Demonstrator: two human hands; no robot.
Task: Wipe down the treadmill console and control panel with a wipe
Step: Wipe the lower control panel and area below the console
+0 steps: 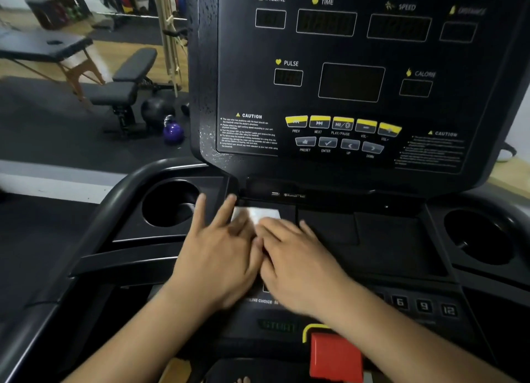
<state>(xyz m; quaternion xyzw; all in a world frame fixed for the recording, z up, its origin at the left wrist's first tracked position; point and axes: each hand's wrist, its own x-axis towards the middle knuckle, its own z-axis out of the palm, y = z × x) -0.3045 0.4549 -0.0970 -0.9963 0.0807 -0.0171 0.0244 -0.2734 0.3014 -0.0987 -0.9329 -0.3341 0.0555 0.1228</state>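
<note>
- Head view: a white wipe (255,214) lies flat on the console's lower tray (384,239), near its back edge, just under the upright panel (352,81).
- Left hand (220,253) is palm down, fingers spread and flat, not clenched; its fingertips touch the wipe's left edge.
- Right hand (298,256) is also palm down with fingers extended, pressing on the wipe's near right part; it is blurred, so whether it pinches the wipe I cannot tell.
- Both hands sit side by side, thumbs touching at the tray's middle; forearms come in from the bottom edge.
- Left cup holder (169,204) at the tray's left end looks dark, contents unclear.
- Right cup holder (479,236) at the right end holds a small object I cannot make out.
- Red stop key (335,357) sits at the console's near edge, beneath the right wrist.
</note>
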